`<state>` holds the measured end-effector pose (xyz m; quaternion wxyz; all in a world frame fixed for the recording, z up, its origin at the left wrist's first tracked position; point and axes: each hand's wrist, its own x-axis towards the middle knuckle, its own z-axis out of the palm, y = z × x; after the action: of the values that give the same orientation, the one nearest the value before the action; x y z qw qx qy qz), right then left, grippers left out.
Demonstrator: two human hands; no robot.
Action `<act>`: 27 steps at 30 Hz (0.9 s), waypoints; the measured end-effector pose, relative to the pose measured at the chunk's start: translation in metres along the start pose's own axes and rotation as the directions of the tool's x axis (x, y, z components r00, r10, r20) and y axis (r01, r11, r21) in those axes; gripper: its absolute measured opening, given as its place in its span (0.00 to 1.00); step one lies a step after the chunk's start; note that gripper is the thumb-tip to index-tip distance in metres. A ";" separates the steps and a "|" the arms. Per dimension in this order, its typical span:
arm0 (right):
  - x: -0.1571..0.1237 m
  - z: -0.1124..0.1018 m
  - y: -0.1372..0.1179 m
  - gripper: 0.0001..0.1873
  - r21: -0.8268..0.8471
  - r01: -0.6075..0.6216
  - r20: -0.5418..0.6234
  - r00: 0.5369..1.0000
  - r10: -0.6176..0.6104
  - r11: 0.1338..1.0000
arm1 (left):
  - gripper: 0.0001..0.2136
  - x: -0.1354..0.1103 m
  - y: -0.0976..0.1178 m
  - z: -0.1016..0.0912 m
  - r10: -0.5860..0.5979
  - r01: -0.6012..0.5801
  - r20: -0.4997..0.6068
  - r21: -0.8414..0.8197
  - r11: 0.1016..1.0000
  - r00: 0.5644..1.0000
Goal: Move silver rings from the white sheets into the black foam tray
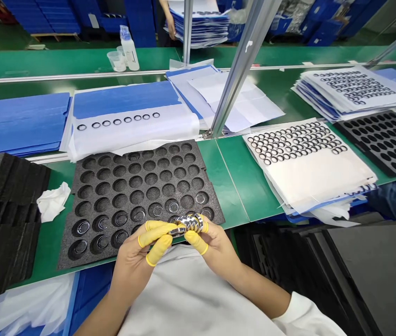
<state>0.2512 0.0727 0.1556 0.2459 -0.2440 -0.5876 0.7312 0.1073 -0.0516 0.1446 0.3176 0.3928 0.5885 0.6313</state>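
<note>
Both hands wear yellow finger cots and meet over the near edge of a black foam tray (89,196). Between the fingertips of my right hand (215,242) is a row of shiny metal rings (192,223), several side by side. My left hand (136,254) pinches a ring (177,231) at the left end of that row; whether it is apart from the rest I cannot tell. Rings sit in several pockets of the tray's nearer rows, such as one ring (83,227) at the left. Most of the farther pockets show bare foam. My hands hide part of the front row.
Behind the tray, a white sheet (131,133) carries a line of rings. Stacked black foam trays (5,242) and a crumpled tissue (53,201) are at left. A metal post (236,70) rises behind. On the right lies a sheet stack (309,179) with rings. A person's hand (170,25) shows beyond.
</note>
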 end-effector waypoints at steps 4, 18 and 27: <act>0.002 0.002 0.001 0.23 0.274 -0.268 0.024 0.962 0.273 0.923 | 0.07 0.004 0.002 0.004 -0.317 0.306 0.043 -0.405 0.861 0.948; 0.004 0.004 0.000 0.26 0.469 -0.389 0.062 0.910 0.410 0.793 | 0.21 0.010 0.009 0.012 -0.662 0.513 0.033 -0.662 0.547 0.749; 0.006 0.008 -0.001 0.29 0.462 -0.394 0.050 0.906 0.420 0.795 | 0.21 0.009 0.008 0.011 -0.660 0.502 0.009 -0.657 0.563 0.752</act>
<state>0.2422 0.0709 0.1573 0.1498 -0.3192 -0.3236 0.8781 0.1134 -0.0392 0.1535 0.5465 -0.0312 0.4756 0.6886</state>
